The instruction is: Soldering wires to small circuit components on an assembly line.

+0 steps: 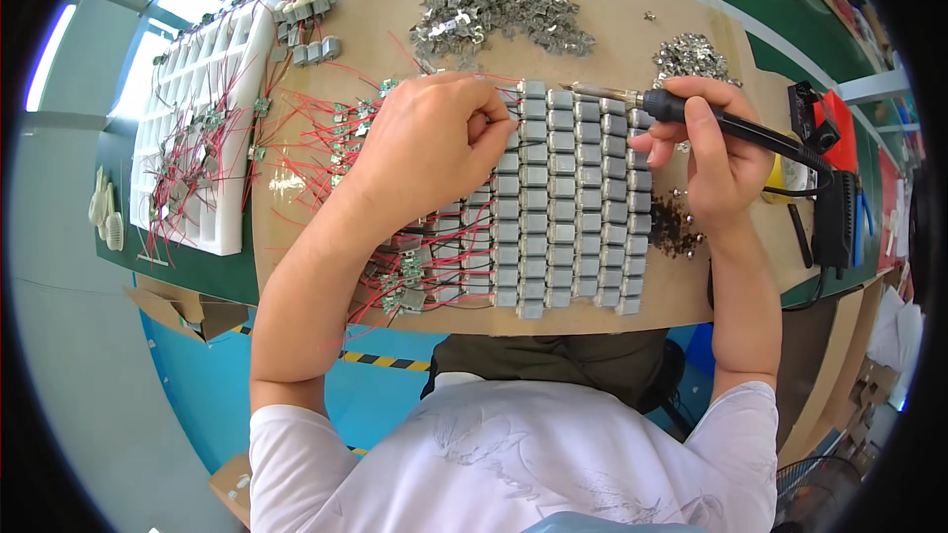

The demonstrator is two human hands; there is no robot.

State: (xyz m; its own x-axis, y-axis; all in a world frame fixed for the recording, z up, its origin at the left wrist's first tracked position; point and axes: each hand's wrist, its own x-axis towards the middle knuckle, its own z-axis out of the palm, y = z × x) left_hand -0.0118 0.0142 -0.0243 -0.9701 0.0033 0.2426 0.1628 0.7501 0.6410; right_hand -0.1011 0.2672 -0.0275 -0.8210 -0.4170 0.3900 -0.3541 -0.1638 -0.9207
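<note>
My left hand (425, 143) pinches its fingertips together over rows of grey rectangular cells (561, 207); my right (729, 173) holds a soldering iron (748, 130) pointing leftward. Beyond both hands, metal tabs (499, 10) heap on the bench (622, 25); left of them stands a white tray (229, 222).

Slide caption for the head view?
Right hand holding a soldering iron, left hand at rows of gray blocks.
</note>
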